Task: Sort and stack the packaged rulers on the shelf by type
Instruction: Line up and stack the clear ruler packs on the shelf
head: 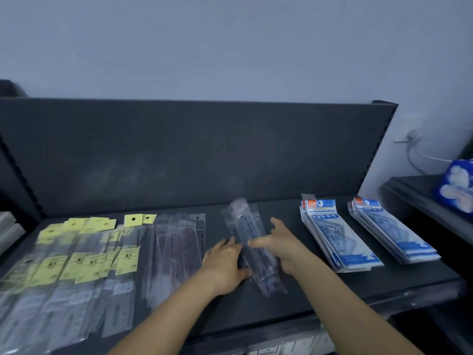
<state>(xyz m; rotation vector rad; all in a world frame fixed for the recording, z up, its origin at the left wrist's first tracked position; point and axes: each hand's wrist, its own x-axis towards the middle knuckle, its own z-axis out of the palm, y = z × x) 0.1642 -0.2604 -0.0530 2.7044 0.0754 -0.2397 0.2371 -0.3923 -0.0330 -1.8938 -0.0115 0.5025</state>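
Observation:
A small stack of clear-packaged dark rulers (pixel 256 254) lies slanted on the black shelf (pixel 320 298), at its middle. My left hand (pixel 225 262) presses flat against the stack's left edge. My right hand (pixel 284 247) is on its right side with fingers spread and straight, some reaching over the top pack. Left of them lies a looser spread of similar clear ruler packs (pixel 176 247). Further left are several ruler packs with yellow labels (pixel 76 262). Two stacks of blue geometric ruler sets (pixel 337 239) (pixel 394 234) sit on the right.
The shelf's dark back panel (pixel 194 149) rises behind the goods. A lower black shelf at right carries a blue-and-white package (pixel 458 185). A wall socket with a white cable (pixel 412 137) is beyond the shelf's right end. The picture is slightly motion-blurred.

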